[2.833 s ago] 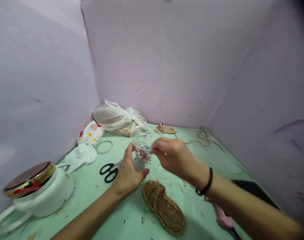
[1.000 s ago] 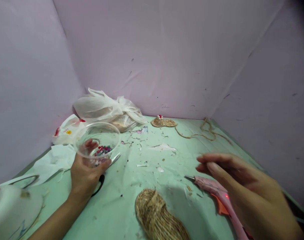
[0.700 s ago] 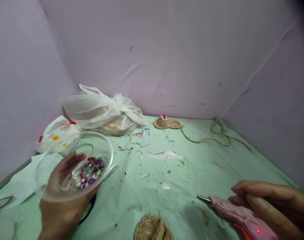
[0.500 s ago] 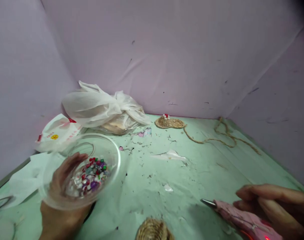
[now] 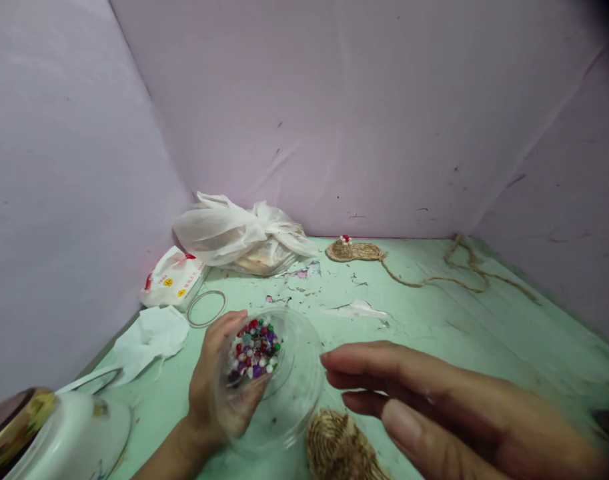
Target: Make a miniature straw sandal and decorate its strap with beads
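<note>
My left hand (image 5: 211,380) is wrapped round a clear plastic bowl (image 5: 299,400), tilted so its mouth faces me. Many small beads (image 5: 257,350) in red, white, purple and green lie gathered on the bowl's left side. My right hand (image 5: 434,400) reaches in from the right with fingers stretched out and thumb apart, nothing between them. Its fingertips are close to the bowl's right rim. Below that hand, a coiled straw-coloured rope sole (image 5: 341,443) lies partly cut off by the lower edge.
At the back stands a small rope slipper (image 5: 357,251) with a bead cluster, trailing a length of twine (image 5: 424,283). A white plastic bag (image 5: 244,233), a tissue pack (image 5: 177,273), a wire ring (image 5: 207,309) and a decorated white cup (image 5: 84,433) are on the left.
The bowl in my left hand has moved right in view. My right hand has let go of the pink glue gun, now out of sight, and come left to the bowl.
</note>
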### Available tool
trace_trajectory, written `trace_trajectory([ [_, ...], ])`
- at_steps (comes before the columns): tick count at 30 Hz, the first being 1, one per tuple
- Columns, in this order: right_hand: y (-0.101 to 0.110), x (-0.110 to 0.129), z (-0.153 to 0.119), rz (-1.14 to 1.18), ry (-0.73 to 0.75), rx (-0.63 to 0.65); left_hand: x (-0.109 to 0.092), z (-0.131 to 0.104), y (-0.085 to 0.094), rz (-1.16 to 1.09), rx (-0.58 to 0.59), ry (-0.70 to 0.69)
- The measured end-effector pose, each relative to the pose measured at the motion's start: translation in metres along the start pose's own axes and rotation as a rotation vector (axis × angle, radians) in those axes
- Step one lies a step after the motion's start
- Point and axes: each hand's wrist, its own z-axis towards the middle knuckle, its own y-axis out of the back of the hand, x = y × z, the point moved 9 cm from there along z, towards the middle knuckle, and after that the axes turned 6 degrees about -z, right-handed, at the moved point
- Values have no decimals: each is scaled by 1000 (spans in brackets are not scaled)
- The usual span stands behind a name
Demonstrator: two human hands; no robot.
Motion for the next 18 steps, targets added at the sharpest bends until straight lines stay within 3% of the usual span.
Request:
trace_trajectory([
  [3,-8,18,5,11,27,18,5,-2,4,-86,-74,103],
  [7,-6,21,13,-17,60,6,-3,-3,-7,-35,17,13],
  [9,-6,22,14,-45,70,10,-5,-3,-4,-130,-33,11],
  [12,-4,25,11,-34,90,-8,5,-6,-2,-295,-129,174],
  [14,0,28,10,-7,89,-42,7,-9,-7,-272,-98,242],
  [18,5,28,9,8,59,-68,-7,-14,-13,-81,5,56],
])
